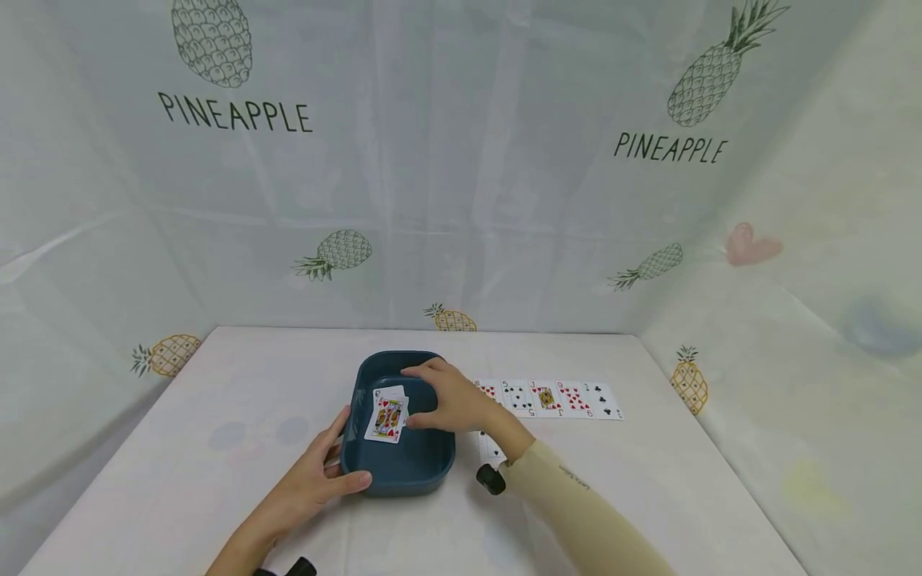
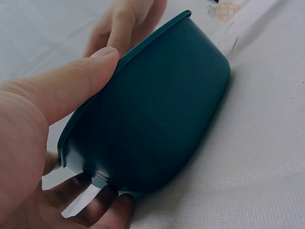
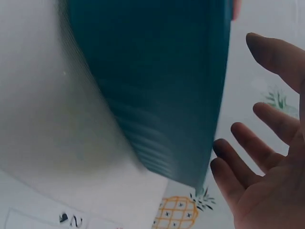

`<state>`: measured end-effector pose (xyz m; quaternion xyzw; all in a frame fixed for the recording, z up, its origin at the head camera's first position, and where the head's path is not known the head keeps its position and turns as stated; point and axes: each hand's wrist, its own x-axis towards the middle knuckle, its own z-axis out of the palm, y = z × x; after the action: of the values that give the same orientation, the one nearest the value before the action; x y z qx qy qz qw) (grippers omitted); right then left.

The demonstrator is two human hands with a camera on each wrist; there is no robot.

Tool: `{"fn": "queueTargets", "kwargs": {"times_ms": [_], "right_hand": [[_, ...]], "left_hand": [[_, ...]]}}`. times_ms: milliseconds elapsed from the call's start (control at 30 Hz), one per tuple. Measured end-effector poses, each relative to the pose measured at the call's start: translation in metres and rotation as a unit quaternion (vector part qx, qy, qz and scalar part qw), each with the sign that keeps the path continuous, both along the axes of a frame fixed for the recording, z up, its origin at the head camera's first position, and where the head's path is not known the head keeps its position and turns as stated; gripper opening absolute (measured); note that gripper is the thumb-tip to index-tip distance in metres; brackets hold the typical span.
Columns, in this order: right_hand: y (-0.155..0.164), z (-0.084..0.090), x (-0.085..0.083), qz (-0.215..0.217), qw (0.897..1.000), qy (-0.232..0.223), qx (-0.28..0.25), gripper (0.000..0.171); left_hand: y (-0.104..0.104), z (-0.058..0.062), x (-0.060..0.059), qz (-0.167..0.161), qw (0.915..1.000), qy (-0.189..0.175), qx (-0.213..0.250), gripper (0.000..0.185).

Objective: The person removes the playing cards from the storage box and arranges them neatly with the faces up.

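Teal tub (image 1: 398, 464) at frame centre: left hand (image 1: 317, 480) grips its near edge, right hand (image 1: 450, 398) hovers wide over card (image 1: 386, 418) inside.

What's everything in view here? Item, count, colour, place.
bin: 1, dark teal, table centre
cards in bin: a small stack, exact count unclear, red face card on top, inside the bin
card row: about 5 face up, red and black suits, right of the bin
single card: 1, partly hidden by the forearm, in front of the row
table: 1, white cloth
backdrop: pale sheet, pineapple prints, behind and at the sides
left hand: grips the bin's near left rim, thumb on the near wall
right hand: fingers spread over the bin, holding nothing
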<state>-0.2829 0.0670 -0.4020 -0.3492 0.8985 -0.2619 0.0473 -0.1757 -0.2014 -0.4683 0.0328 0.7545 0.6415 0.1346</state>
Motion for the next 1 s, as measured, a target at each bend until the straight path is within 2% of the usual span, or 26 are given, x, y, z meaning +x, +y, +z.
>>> {"fn": "queueTargets", "kwargs": {"times_ms": [167, 400, 767, 1000], "right_hand": [[-0.017, -0.012, -0.005, 0.009, 1.000, 0.021, 0.016, 0.075], [-0.028, -0.029, -0.008, -0.002, 0.996, 0.052, 0.079, 0.077], [-0.040, -0.033, -0.006, -0.023, 0.982, 0.085, 0.167, 0.082], [-0.047, -0.034, -0.007, -0.035, 0.972, 0.095, 0.211, 0.083]], "left_hand": [[0.000, 0.000, 0.000, -0.002, 1.0000, 0.003, 0.003, 0.108], [0.002, -0.002, -0.002, -0.006, 1.0000, 0.001, -0.001, 0.107], [0.001, -0.002, 0.000, 0.000, 0.9996, -0.005, -0.028, 0.107], [0.000, -0.002, 0.000, 0.000, 0.9997, -0.004, -0.024, 0.107]]}}
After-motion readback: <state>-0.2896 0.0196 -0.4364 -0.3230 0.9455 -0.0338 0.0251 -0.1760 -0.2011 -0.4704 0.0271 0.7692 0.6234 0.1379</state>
